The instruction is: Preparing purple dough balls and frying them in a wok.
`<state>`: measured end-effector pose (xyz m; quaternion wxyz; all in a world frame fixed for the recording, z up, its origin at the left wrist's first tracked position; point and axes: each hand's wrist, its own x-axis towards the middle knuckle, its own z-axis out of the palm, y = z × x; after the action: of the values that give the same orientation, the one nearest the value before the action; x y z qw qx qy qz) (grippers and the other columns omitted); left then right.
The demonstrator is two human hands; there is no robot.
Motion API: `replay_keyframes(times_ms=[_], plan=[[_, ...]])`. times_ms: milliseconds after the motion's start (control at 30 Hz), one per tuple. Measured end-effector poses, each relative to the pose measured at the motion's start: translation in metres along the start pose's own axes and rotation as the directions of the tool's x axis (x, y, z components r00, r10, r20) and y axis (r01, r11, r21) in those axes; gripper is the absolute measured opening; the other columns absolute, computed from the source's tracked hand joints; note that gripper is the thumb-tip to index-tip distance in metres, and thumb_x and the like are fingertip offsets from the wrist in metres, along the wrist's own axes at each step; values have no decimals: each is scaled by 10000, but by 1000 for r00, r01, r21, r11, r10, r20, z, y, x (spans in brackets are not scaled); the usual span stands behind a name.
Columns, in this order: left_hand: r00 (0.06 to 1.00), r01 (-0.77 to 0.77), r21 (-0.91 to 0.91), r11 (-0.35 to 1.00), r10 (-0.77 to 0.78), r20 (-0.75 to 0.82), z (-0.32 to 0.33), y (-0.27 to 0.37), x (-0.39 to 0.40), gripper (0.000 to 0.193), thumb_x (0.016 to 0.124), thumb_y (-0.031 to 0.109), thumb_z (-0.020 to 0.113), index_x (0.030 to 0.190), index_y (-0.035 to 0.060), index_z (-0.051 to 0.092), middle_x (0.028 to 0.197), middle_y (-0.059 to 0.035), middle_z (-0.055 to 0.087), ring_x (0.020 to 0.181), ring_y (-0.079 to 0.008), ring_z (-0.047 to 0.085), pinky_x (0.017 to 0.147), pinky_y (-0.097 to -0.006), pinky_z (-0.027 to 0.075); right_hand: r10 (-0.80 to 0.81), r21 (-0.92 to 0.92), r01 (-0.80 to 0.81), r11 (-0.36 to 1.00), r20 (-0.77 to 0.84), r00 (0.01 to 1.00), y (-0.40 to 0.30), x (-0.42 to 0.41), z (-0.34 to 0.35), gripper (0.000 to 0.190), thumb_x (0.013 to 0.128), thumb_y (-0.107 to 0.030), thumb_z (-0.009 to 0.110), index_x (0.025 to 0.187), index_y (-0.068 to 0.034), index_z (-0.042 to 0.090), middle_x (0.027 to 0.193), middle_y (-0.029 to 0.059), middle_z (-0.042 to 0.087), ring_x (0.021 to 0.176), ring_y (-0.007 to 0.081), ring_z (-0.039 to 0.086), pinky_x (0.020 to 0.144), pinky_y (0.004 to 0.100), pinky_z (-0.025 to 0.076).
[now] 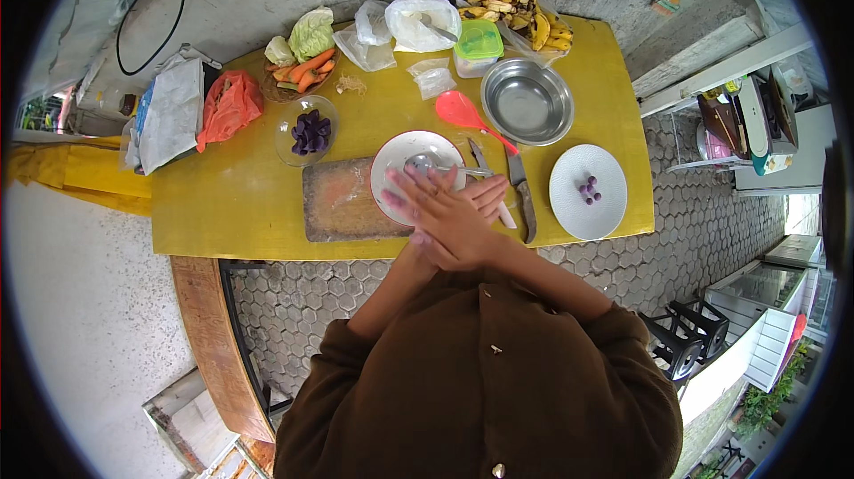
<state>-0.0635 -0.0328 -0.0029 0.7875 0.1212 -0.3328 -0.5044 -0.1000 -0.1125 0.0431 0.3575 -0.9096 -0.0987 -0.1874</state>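
Observation:
My right hand (448, 217) lies crosswise over my left hand (486, 196), palms pressed together above the near edge of a white bowl (393, 153) with a red rim. Whether anything is between the palms is hidden. A metal spoon (420, 164) rests in the bowl, its handle pointing right. The bowl sits partly on a worn wooden cutting board (337, 202). Right of my hands lie a knife with a dark wooden handle (526, 209) and a smaller knife (478, 153), partly covered. A white plate (587, 222) farther right holds several small purple balls (590, 189).
Behind the bowl are a red plastic ladle (460, 110) and a steel basin (527, 102). Purple pieces fill a glass bowl (280, 135); a basket (273, 89) holds carrots and cabbage. Bags, a green-lidded container (479, 42) and bananas (542, 29) line the yellow table's (227, 212) far side.

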Motion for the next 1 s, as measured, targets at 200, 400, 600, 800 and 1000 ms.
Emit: replay_keyframes(times_ms=[200, 400, 600, 800, 1000], plan=[[674, 261, -300, 918, -396, -624, 10, 6, 15, 602, 967, 440, 179, 1436, 64, 209, 1462, -158, 278, 1353, -268, 281, 1114, -393, 217, 153, -193, -147, 970, 18, 988, 20, -22, -13, 584, 868, -277, 432, 1414, -105, 315, 1490, 185, 199, 1373, 366, 192, 1093, 552, 109], [968, -11, -460, 888, -107, -228, -18, -16, 13, 500, 985, 327, 216, 1412, 72, 266, 1419, -118, 351, 1311, -223, 344, 1086, -382, 282, -140, -92, 157, 983, 169, 976, 11, -33, -20, 568, 877, -250, 414, 1399, -42, 327, 1477, 215, 210, 1378, 406, 139, 1101, 537, 67], [853, 348, -393, 851, -461, -244, 14, -12, 24, 676, 951, 498, 195, 1436, 28, 190, 1494, -125, 219, 1379, -260, 216, 1129, -401, 137, 41, 75, -34, 997, -90, 995, -3, -10, -28, 589, 872, -271, 460, 1406, -70, 316, 1484, 195, 207, 1371, 406, 164, 1096, 536, 112], [763, 289, -313, 905, -415, -496, 28, 17, 30, 617, 972, 448, 225, 1441, 49, 187, 1486, -159, 211, 1387, -257, 185, 1127, -415, 167, 196, -307, -223, 925, -119, 973, 19, -35, -39, 617, 873, -322, 454, 1413, -68, 297, 1487, 213, 175, 1371, 419, 143, 1092, 547, 112], [856, 267, -423, 866, -415, -309, 21, -2, 36, 594, 973, 404, 281, 1441, 58, 161, 1471, -151, 237, 1346, -266, 275, 1109, -405, 243, -84, -118, 89, 989, 46, 995, 4, -38, -23, 615, 877, -314, 442, 1417, -63, 287, 1492, 176, 194, 1387, 372, 137, 1104, 542, 74]])
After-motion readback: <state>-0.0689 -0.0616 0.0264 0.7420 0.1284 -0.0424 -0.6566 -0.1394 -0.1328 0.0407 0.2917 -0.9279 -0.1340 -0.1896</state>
